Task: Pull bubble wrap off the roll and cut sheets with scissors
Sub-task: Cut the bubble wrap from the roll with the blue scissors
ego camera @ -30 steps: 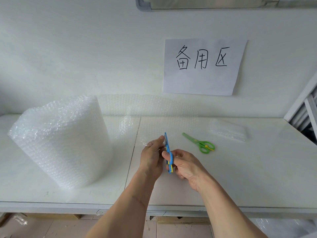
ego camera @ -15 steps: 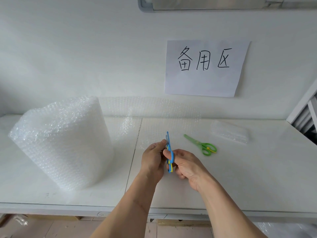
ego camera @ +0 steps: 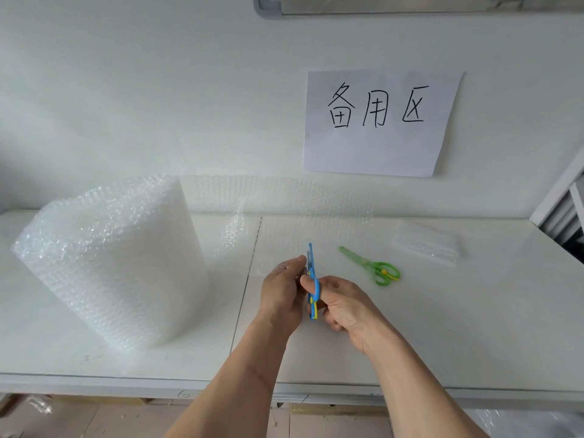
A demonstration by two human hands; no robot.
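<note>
Head view: right hand [ego camera: 343, 306] grips blue scissors [ego camera: 313, 282], left hand [ego camera: 284, 287] pinches the pulled bubble wrap sheet [ego camera: 284, 222] beyond both hands; roll [ego camera: 107, 260] left, cut stack [ego camera: 426, 245] far right, so cutting looks midway.

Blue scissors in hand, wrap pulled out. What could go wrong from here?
1. The left hand pinches right beside the blue scissors, so a fingertip could get nicked.
2. The pulled-out sheet is loose and nearly transparent; a cut may wander or snag.
3. The bubble wrap roll stands unrestrained, so a hard pull might tip or drag it.
</note>
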